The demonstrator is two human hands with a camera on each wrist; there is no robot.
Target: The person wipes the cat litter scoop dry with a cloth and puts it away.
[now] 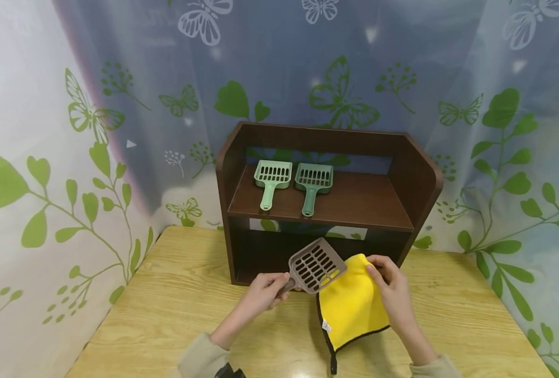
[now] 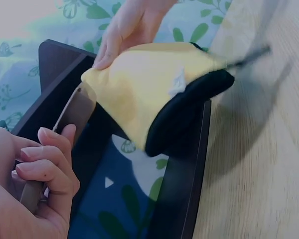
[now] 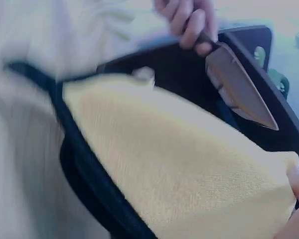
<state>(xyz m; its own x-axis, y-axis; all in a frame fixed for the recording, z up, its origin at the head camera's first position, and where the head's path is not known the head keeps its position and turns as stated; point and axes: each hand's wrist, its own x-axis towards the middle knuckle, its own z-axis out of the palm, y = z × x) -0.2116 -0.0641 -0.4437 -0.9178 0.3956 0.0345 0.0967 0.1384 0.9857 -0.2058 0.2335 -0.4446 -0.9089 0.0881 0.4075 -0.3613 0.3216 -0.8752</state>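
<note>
A brown slotted litter scoop (image 1: 318, 265) is gripped by its handle in my left hand (image 1: 264, 292), its head tilted up to the right. My right hand (image 1: 395, 295) pinches the upper edge of a yellow cloth (image 1: 355, 307) with black trim and a small white tag. The cloth hangs over the table, its near corner with a black loop lowest. In the head view the scoop's right edge overlaps the cloth's top. The left wrist view shows my left fingers (image 2: 55, 164) curled round the scoop's handle. In the right wrist view the cloth (image 3: 179, 164) spreads close to the camera.
Behind my hands stands a dark brown two-tier shelf (image 1: 327, 220) on the wooden table (image 1: 166, 310). On its upper tier lie a light green scoop (image 1: 273, 176) and a dark green scoop (image 1: 313, 178), handles toward me. A curtain with leaf and butterfly prints (image 1: 279, 63) hangs behind.
</note>
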